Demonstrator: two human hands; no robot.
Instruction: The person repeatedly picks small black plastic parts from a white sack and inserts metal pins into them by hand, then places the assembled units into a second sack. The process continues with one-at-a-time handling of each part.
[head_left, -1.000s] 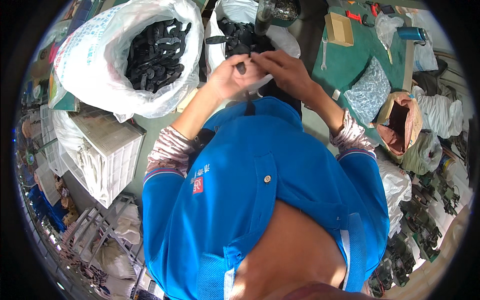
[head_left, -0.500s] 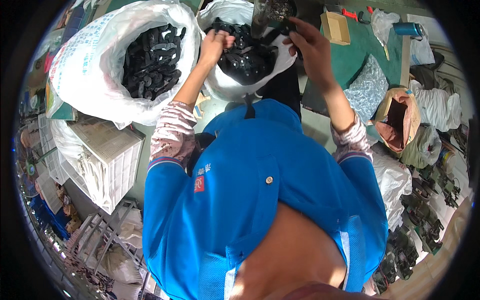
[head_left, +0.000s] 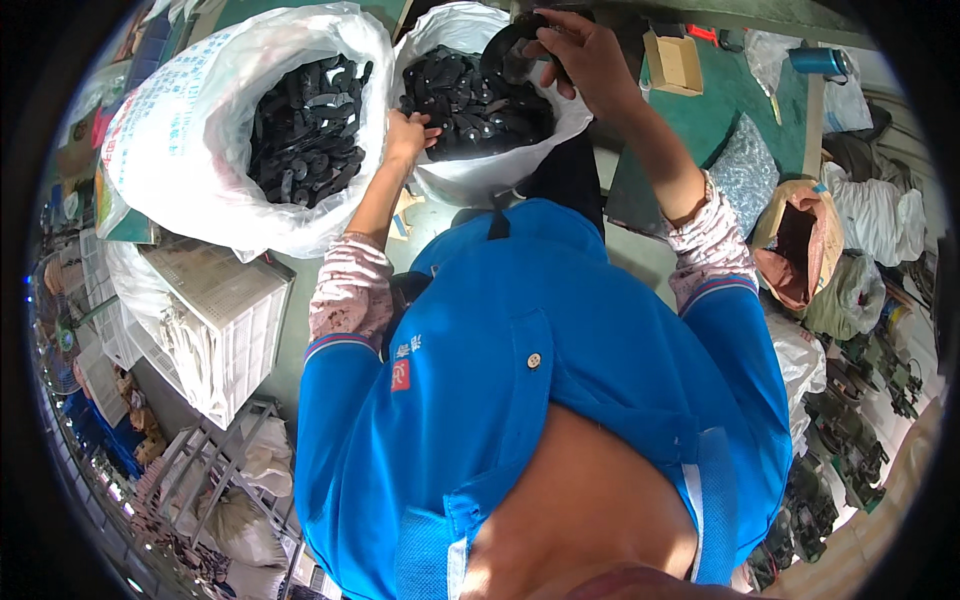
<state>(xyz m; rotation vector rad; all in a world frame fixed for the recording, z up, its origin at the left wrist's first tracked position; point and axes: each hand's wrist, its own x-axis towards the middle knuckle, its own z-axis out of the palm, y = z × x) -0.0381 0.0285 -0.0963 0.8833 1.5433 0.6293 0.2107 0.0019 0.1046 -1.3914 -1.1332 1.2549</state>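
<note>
Two white plastic sacks stand in front of me, each with many flat black parts inside. My left hand [head_left: 408, 138] is at the near left rim of the right sack [head_left: 450, 180], its fingers slightly bent and apart over the black parts [head_left: 465, 105]. Nothing shows in that hand. Above the far right side of the same sack, my right hand [head_left: 585, 65] has its fingers closed on a dark, rounded piece [head_left: 500, 55], whose exact kind I cannot make out. More black parts [head_left: 305, 130] fill the left sack [head_left: 190, 140].
A green table [head_left: 690, 130] extends on the right, with an open cardboard box [head_left: 674, 65], a blue cylinder [head_left: 815, 61] and a bubble-wrap bag [head_left: 743, 170]. An open brown sack [head_left: 800, 240] stands beside it. At lower left is a white crate [head_left: 225, 340].
My left hand has moved back toward me and left, from above the parts to the sack's rim. My right hand has gone left and farther away, bringing the dark rounded piece over the sack.
</note>
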